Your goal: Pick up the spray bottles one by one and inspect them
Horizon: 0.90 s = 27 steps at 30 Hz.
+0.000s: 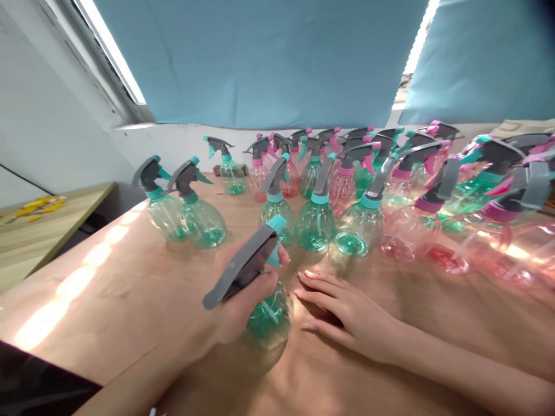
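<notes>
My left hand (236, 303) is wrapped round the neck of a green-tinted spray bottle (269, 320) with a grey trigger head and teal nozzle. The bottle stands on the wooden table (130, 289) near its front. Just to the right of the bottle, my right hand (347, 312) lies flat on the table with its fingers stretched out and nothing in it; its fingertips almost reach the bottle.
Several more spray bottles stand behind: green ones with teal collars (197, 219) (316, 222) at left and middle, pink ones (416, 231) at right. A lower side table (43, 231) with yellow items sits at far left. Blue blinds (260, 58) cover the window behind.
</notes>
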{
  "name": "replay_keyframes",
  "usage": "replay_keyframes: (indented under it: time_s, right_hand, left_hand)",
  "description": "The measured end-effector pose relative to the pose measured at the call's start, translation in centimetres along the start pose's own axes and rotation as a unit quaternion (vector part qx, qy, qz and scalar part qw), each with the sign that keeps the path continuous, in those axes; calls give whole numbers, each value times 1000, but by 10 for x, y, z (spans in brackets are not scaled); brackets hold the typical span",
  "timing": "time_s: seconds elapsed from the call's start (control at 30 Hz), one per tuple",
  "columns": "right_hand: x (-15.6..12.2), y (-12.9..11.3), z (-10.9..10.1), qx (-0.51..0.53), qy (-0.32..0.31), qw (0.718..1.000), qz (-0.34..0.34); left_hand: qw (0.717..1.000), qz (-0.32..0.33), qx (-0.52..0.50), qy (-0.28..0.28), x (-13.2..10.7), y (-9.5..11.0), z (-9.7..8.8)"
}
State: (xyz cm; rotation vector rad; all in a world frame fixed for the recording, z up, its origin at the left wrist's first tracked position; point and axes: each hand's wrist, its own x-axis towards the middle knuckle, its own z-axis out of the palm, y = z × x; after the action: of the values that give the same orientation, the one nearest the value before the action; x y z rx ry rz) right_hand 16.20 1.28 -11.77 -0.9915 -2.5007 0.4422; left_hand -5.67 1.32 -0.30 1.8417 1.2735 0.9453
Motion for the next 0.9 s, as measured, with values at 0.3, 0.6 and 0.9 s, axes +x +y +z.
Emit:
replay_keyframes:
  time_s: [0.3, 0.6, 0.9]
  right_hand:
    - [0, 0, -2, 8, 10, 1000, -15]
    - [0, 0, -1, 7, 8, 1000, -9]
    - [1, -2, -2, 10, 18, 1000, -12]
  left_hand:
    - [1000, 3, -12, 17, 4, 2, 1]
    - [1000, -16, 6, 6, 5, 7, 3]
    - [1000, -22, 14, -17, 6, 5, 1]
